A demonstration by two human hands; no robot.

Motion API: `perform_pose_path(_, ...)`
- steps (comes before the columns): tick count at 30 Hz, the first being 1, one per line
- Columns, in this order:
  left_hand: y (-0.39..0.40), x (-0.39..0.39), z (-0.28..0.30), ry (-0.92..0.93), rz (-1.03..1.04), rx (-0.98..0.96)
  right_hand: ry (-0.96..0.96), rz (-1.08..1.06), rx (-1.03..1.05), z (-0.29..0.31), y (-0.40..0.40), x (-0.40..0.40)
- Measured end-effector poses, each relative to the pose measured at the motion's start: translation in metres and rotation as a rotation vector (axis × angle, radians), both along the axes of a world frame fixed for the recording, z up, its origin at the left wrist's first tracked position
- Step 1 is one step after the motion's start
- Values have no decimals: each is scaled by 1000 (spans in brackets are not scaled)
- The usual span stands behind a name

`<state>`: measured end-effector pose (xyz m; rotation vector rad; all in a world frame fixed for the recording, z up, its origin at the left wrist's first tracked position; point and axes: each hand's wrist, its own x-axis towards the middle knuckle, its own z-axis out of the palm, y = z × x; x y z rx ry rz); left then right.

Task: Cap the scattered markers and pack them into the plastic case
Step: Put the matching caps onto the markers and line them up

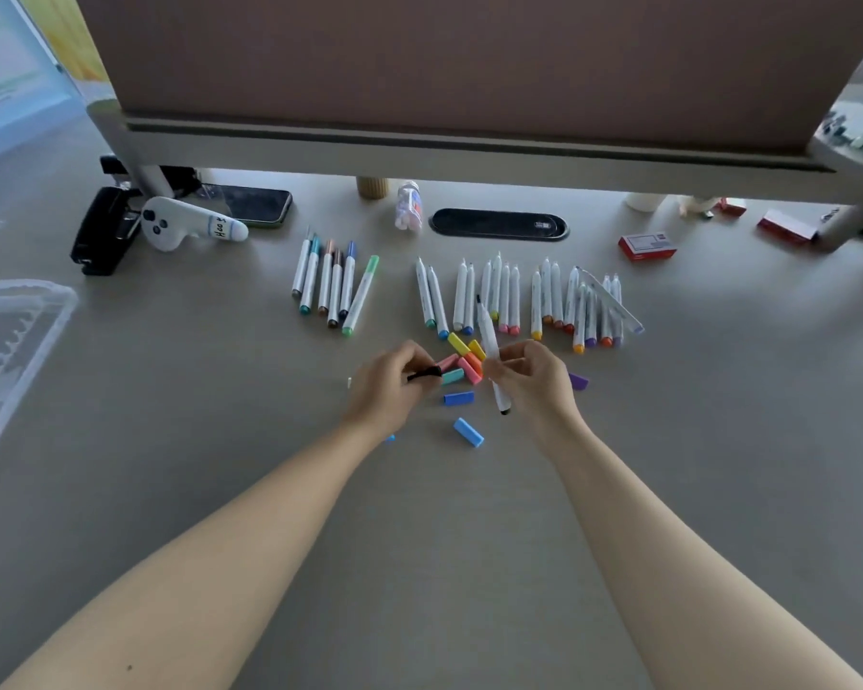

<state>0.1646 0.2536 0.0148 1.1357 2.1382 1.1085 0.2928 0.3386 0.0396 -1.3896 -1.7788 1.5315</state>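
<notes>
Now my right grip pinches a white marker above the loose caps on the surface, my left grip pinches a black cap, and the plastic case sits far left.

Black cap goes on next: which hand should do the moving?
Left, probably. The left hand already pinches the black cap, level with the marker that the right hand holds steady, tip pointing away. A short move right would likely bring them together.
</notes>
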Motion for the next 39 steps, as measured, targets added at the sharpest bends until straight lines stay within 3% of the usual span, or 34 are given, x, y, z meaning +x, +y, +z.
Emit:
perform_pose_path(2,4,-7,15,-214,82,92,2,25,39,9,0,-5)
perform_pose_path(13,13,-52,63,-774,506,374,53,161,120,44,-3,-41)
perform_pose_path(19,13,-61,64,-828,564,409,114,176,81,47,-3,-50)
perform_pose_path(29,24,-65,55,-647,465,300,112,148,57,47,-7,-69)
perform_pose_path(39,30,-74,52,-656,387,319,95,157,130,38,-3,-99)
